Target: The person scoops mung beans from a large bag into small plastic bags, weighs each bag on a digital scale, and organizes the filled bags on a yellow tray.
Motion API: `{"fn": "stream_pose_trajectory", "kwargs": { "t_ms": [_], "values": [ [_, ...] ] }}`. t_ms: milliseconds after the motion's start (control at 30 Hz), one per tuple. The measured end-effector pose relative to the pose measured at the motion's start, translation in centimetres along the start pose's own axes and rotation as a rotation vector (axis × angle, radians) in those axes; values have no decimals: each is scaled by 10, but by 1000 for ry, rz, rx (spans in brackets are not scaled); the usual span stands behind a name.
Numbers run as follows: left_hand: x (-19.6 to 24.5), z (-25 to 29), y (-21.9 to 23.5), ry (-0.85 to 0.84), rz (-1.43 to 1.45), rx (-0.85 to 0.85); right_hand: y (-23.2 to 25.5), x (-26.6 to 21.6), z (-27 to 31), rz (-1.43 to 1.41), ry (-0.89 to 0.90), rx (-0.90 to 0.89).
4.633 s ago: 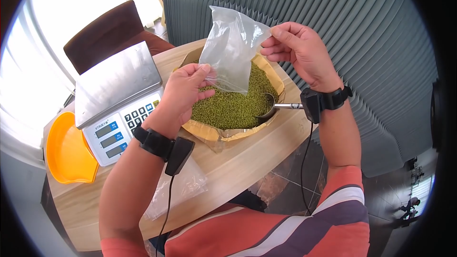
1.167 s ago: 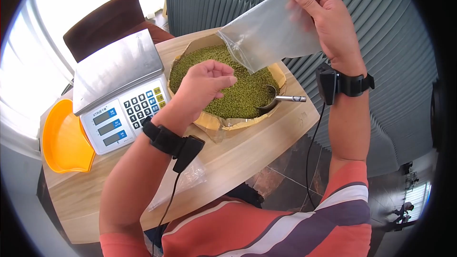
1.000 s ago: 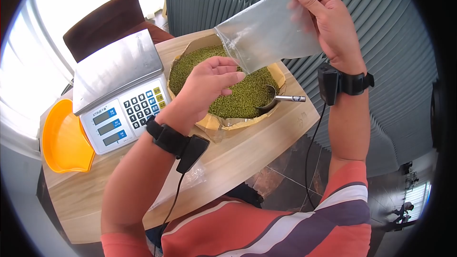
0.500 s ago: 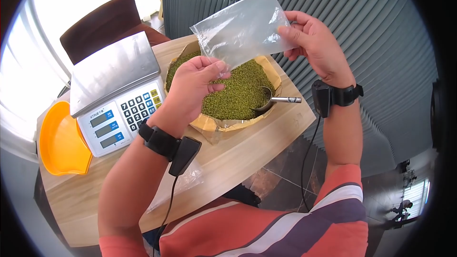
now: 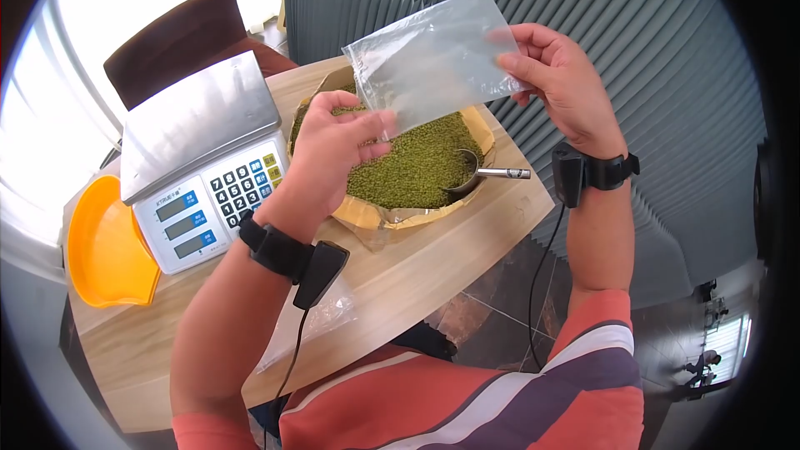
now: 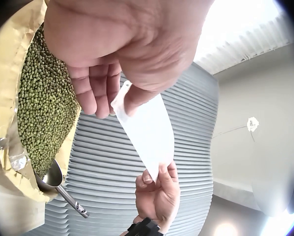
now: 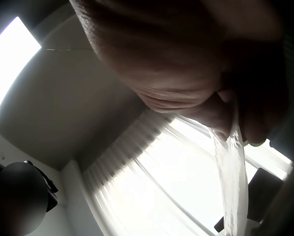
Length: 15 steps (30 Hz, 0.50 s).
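Note:
A clear plastic bag (image 5: 433, 58) is stretched between the two hands above a paper sack (image 5: 367, 218) of green beans (image 5: 417, 168). The left hand (image 5: 329, 154) pinches the bag's lower left corner between thumb and fingers; the left wrist view shows its thumb on the bag (image 6: 147, 130). At the bag's right end the right hand (image 5: 562, 83) grips it, thumb in front and fingers partly behind the film. A metal scoop (image 5: 500, 172) rests in the beans, its handle over the sack's right edge.
Left of the sack stands a white scale (image 5: 196, 221) with a steel pan (image 5: 204, 121), beside an orange tray (image 5: 108, 242). More clear plastic (image 5: 329, 312) lies near the table's (image 5: 417, 292) front edge. A brown chair (image 5: 179, 42) and grey pleated curtain (image 5: 667, 117) are behind.
The right hand has come down and left from its raised position. The left hand, apart from the bag a little over a second ago, now pinches its corner, and the bag has shifted left.

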<state>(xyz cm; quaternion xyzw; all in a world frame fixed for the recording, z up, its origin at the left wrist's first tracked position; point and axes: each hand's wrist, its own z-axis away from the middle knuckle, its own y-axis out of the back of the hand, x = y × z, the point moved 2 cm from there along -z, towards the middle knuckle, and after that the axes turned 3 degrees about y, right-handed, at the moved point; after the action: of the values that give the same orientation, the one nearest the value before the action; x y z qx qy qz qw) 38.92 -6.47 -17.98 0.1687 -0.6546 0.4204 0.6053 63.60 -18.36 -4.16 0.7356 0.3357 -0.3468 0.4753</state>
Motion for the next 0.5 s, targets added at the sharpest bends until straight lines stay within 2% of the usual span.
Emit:
{"fn": "stream_pose_trajectory", "kwargs": {
  "t_ms": [67, 100, 167, 300, 367, 500],
  "values": [
    [2, -6, 2, -21, 247, 114, 2, 0, 2, -31, -2, -49],
    [3, -8, 5, -22, 248, 117, -1, 0, 4, -31, -1, -52],
    [5, -14, 9, -44, 415, -44, -6, -2, 10, -37, 10, -55],
    [2, -16, 12, -62, 325, -72, -9, 3, 8, -82, 8, -67],
    [4, -13, 8, -79, 194, -85, -3, 15, 1, -101, -6, 7],
    [9, -7, 6, -120, 158, -80, -3, 18, -1, -85, -8, 66]
  ]
}}
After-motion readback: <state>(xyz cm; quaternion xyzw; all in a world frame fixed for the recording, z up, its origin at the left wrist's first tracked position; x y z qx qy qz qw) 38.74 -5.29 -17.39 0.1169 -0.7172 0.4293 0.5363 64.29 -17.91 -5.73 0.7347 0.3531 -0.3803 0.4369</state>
